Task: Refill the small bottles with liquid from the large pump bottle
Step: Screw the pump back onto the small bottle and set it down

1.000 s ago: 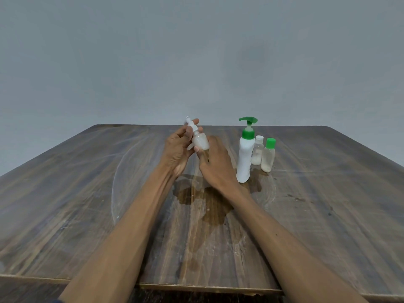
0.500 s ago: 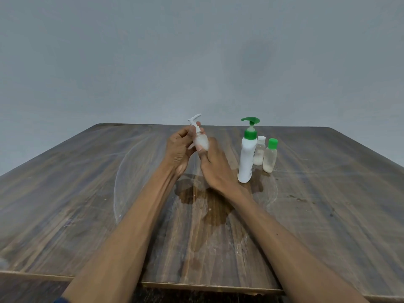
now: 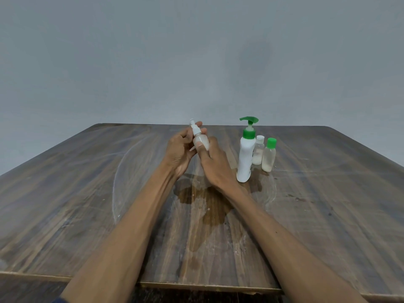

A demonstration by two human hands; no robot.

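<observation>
Four Bottles in View, One in Hand

Both hands work on one small spray bottle (image 3: 200, 142), raised above the wooden table (image 3: 328, 215) left of the other containers. The right hand (image 3: 215, 166) wraps its body, thumb pressed on the front. The left hand (image 3: 180, 153) has its fingers curled round the white spray top; whether the top is being loosened or tightened cannot be told.

Hazards from this point:
- Spill. The held bottle tilts slightly. If the top comes free while the body is squeezed, any contents could escape onto the table. A dark wet patch (image 3: 203, 204) lies on the surface below the hands.
- Slip. Judged from that patch, fingers or bottle may be slick, which would weaken the twisting grip.
- Knock-over. The large pump bottle (image 3: 246, 154) stands just beside the right hand; a sideways wrist movement could topple it into the two bottles near it.

Containers and contents:
- Spray bottle: translucent, pale inside; fill level cannot be read.
- Large pump bottle: opaque white, green pump head, upright; level not visible.
- White-capped small bottle (image 3: 258, 153): clear, a pale layer at the bottom only.
- Green-capped small bottle (image 3: 269, 156): clear, a shallow whitish layer at the base.

Both capped bottles appear mostly empty, so refilling looks far from complete.
</observation>
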